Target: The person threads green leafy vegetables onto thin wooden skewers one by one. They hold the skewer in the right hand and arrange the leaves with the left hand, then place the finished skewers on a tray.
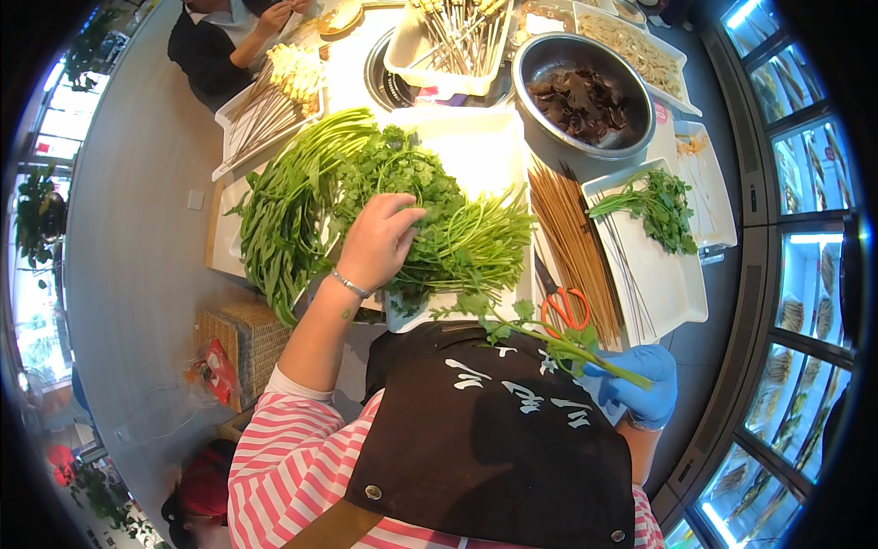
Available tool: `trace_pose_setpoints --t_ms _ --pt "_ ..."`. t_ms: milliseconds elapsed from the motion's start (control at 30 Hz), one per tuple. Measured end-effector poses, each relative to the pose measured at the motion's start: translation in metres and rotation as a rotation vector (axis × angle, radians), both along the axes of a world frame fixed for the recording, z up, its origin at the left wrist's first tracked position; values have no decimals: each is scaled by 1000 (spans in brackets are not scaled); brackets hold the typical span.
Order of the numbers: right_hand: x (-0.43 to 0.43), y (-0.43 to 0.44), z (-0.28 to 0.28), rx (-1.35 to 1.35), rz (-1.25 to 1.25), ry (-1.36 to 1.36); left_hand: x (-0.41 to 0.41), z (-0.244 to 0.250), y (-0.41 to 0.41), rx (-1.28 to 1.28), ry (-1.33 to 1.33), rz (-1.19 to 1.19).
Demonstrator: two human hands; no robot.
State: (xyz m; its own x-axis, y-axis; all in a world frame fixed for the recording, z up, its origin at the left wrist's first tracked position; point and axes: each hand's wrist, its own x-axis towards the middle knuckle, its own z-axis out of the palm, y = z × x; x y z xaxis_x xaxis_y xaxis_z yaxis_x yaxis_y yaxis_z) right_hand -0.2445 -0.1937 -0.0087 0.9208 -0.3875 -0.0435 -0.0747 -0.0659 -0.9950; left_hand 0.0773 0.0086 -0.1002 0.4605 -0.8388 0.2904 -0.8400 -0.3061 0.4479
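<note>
My left hand (381, 240), bare with a bracelet at the wrist, is over a heap of cilantro (453, 233) in a white tray (490, 137); whether its fingers grip any leaves cannot be told. In a blue glove, my right hand (634, 384) holds a cilantro sprig (549, 336) by its stem, leaves pointing left, in front of my apron. Long leafy greens (274, 219) lie left of the heap. Bamboo skewers (573, 247) and orange-handled scissors (566, 312) are to its right. A second white tray (672, 295) bears a cilantro bunch (662, 209) and several thin skewers.
A metal bowl of dark wood ear fungus (583, 103) stands at the back right. Behind the heap is a basket of skewers (456, 41); a tray of skewered food (295, 75) is at the back left. Another person (219, 48) sits at the far left. Lit glass-door cabinets line the right.
</note>
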Motion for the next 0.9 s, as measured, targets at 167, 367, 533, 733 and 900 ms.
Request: trace_pose_setpoints --t_ms 167,367,533,733,900 --pt "-9 -7 -8 54 -23 -145 24 -7 4 16 -77 97" --pt "-2 5 -3 239 -64 -48 23 9 4 276 -13 -278" --pt "-1 0 0 149 57 92 31 7 7 279 -106 -243" --pt "5 5 3 240 92 112 25 68 -3 -231 -20 -55" --pt "26 6 4 -149 251 -110 2 116 -9 -487 144 -70"
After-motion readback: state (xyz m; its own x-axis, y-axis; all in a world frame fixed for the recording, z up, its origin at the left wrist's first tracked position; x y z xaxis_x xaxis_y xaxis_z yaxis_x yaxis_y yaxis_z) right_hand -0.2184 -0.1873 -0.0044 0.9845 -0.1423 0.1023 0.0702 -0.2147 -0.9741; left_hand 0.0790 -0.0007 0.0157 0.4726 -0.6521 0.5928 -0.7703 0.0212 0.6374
